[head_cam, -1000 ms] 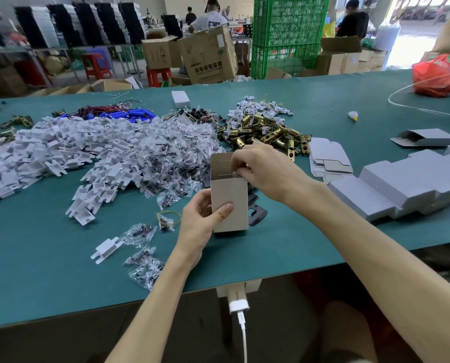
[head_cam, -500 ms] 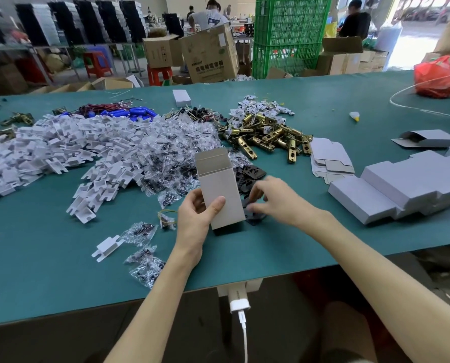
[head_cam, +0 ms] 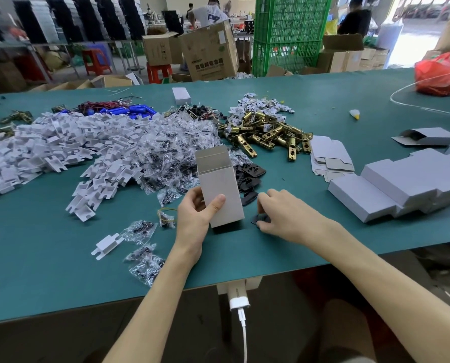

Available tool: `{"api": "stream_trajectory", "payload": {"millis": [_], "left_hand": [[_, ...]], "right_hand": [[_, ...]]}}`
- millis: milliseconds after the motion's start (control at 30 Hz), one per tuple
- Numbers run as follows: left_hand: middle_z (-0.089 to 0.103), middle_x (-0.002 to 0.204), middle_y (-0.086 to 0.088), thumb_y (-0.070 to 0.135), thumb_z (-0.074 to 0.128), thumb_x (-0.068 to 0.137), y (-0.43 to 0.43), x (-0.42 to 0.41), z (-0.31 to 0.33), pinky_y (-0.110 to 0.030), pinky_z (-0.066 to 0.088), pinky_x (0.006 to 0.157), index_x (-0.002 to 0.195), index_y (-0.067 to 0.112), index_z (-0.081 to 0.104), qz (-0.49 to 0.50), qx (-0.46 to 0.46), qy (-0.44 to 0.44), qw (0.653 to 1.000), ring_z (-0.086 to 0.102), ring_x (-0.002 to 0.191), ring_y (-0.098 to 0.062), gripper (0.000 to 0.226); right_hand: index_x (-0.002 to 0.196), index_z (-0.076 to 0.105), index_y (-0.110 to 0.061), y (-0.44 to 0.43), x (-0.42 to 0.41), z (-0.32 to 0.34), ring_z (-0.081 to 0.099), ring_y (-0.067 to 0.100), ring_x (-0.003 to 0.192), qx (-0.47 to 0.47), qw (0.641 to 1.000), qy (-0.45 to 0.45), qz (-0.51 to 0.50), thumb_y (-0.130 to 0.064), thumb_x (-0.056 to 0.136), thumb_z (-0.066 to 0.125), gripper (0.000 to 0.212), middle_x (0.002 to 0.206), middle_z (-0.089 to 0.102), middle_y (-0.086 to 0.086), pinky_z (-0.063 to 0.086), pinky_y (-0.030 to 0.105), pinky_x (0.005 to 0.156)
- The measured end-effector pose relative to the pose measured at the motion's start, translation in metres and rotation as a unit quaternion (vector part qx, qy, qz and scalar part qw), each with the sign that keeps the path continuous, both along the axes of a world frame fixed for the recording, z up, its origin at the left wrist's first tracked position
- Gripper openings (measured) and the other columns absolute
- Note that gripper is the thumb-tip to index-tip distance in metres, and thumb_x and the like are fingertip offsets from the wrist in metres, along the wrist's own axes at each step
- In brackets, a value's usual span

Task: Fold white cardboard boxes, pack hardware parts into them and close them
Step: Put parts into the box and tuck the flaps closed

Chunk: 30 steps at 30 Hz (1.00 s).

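- Left hand [head_cam: 192,218] grips the white cardboard box [head_cam: 220,187] upright near the front edge of the bench [head_cam: 48,271].
- Right hand [head_cam: 284,216] pinches a black plate [head_cam: 261,219] beside it.
- Light card, likely crushable: hold the side walls gently.

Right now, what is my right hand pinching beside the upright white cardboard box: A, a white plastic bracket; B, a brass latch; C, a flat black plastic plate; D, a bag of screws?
C: the right hand pinches a flat black plastic plate on the green table, beside the upright white cardboard box held by the left hand.
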<state>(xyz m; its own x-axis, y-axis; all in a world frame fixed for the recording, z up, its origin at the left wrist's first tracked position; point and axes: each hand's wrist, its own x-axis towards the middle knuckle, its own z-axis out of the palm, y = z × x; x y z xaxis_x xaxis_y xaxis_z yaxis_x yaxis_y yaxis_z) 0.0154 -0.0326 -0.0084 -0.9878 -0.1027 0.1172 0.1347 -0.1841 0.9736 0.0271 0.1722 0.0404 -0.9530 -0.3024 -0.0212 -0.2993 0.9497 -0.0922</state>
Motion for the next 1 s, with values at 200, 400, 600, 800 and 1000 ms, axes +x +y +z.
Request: {"api": "stream_trajectory", "payload": {"millis": [200,400,600,800,1000], "left_hand": [[0.077,0.109,0.004,0.017,0.082,0.085,0.000,0.001,0.001,-0.026,0.060,0.082,0.114,0.019,0.065,-0.001,0.000,0.001,1.000,0.073,0.102,-0.014,0.034],[0.077,0.109,0.006,0.018,0.082,0.086,0.000,0.003,0.003,-0.025,0.059,0.082,0.114,0.020,0.065,-0.004,-0.009,0.006,1.000,0.073,0.100,-0.010,0.033],[0.078,0.105,0.011,0.015,0.081,0.087,0.001,0.003,0.004,-0.022,0.058,0.080,0.113,0.020,0.065,-0.005,-0.007,0.005,1.000,0.073,0.098,-0.007,0.031],[0.077,0.111,0.003,0.015,0.081,0.087,0.002,0.003,0.004,-0.026,0.059,0.083,0.117,0.016,0.064,-0.001,-0.008,0.001,1.000,0.073,0.101,-0.011,0.035],[0.075,0.117,-0.001,0.016,0.081,0.088,0.001,0.003,0.003,-0.029,0.060,0.088,0.123,0.012,0.063,0.000,-0.014,-0.005,1.000,0.073,0.104,-0.013,0.040]], "right_hand": [[0.114,0.050,-0.012,-0.005,-0.002,-0.002,0.051,0.033,0.101,0.058,0.998,0.016,0.022,-0.029,0.098,0.057,0.024,0.108,0.051,0.007,0.044,0.039,0.073],[0.121,0.055,-0.030,0.021,-0.023,0.001,0.053,0.022,0.103,-0.126,0.981,-0.140,-0.039,-0.049,0.079,0.082,0.053,0.106,0.040,-0.004,0.047,0.039,0.095],[0.102,0.055,-0.032,0.023,-0.033,-0.004,0.056,0.024,0.101,-0.118,0.977,-0.171,-0.044,-0.057,0.075,0.082,0.045,0.106,0.041,-0.003,0.049,0.038,0.091],[0.093,0.054,-0.027,0.021,-0.027,-0.009,0.053,0.018,0.091,-0.120,0.984,-0.127,-0.026,-0.055,0.080,0.079,0.039,0.101,0.041,-0.005,0.047,0.036,0.084],[0.078,0.055,-0.023,0.018,-0.024,-0.008,0.039,0.014,0.096,-0.125,0.984,-0.122,-0.023,-0.049,0.088,0.073,0.033,0.094,0.049,0.002,0.036,0.033,0.076]]}}
